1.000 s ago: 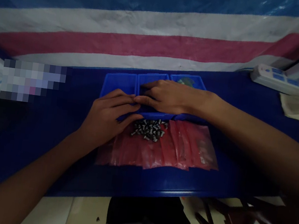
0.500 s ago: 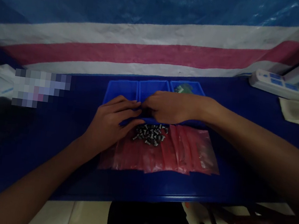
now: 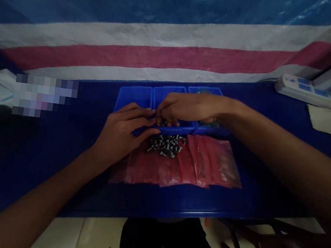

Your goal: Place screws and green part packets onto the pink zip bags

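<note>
My right hand (image 3: 182, 108) reaches into the middle blue bin (image 3: 183, 129), its fingers curled down and closed over small dark pieces that are mostly hidden. My left hand (image 3: 125, 127) is open at the front left of that bin, fingers stretched out and thumb apart. Its fingertips come close to the bin's near corner; whether they press on it I cannot tell. A pile of short metal screws (image 3: 167, 144) lies just in front of the bin. Under the pile, overlapping red plastic bags (image 3: 174, 172) are spread across the blue table (image 3: 131, 201).
A left blue bin (image 3: 135, 95) and a right blue bin (image 3: 218, 92) with greenish contents flank the middle one. A white power strip (image 3: 312, 93) and beige cloth-like sheet (image 3: 330, 122) lie at the right. Striped sheeting (image 3: 162, 54) hangs behind the table.
My right hand has lifted slightly and its fingertips now show inside the middle bin with dark pieces beneath. My left hand stays in nearly the same place.
</note>
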`<action>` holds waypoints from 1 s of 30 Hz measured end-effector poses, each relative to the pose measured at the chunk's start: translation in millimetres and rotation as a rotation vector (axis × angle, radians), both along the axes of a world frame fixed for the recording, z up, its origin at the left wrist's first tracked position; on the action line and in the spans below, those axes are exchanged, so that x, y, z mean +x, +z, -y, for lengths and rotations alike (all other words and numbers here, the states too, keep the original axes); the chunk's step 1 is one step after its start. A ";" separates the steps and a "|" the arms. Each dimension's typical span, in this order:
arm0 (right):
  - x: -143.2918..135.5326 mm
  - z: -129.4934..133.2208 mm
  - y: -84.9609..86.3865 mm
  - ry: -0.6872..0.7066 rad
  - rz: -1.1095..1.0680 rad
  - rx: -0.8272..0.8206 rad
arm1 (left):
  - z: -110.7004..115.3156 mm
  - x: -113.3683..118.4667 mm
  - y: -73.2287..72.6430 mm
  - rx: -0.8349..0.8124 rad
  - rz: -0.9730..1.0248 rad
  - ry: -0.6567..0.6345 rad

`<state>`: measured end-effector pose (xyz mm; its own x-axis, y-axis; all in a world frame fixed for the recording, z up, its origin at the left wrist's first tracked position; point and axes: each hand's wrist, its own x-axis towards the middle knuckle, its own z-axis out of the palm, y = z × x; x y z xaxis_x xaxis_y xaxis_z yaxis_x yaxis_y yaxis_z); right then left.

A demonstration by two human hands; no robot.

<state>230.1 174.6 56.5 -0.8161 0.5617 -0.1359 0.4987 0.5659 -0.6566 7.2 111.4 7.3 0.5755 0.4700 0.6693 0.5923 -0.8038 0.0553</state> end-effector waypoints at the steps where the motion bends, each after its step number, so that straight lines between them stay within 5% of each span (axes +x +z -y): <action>1: 2.1 1.9 5.1 -0.020 0.010 -0.020 | -0.1 -0.5 -0.1 -0.001 0.001 -0.001; 10: 18.5 16.4 40.1 0.047 -0.030 -0.195 | -0.8 -0.8 0.5 0.008 0.002 -0.038; 16: 7.3 32.1 27.7 -0.071 0.410 0.493 | -1.9 1.2 1.7 0.034 0.034 -0.067; 24: -0.3 38.4 9.9 0.017 0.264 0.393 | -1.3 -0.2 -1.1 0.006 0.010 -0.025; 30: 38.6 61.1 1.8 -0.128 0.162 0.878 | 0.0 -0.5 3.2 -0.037 -0.026 -0.023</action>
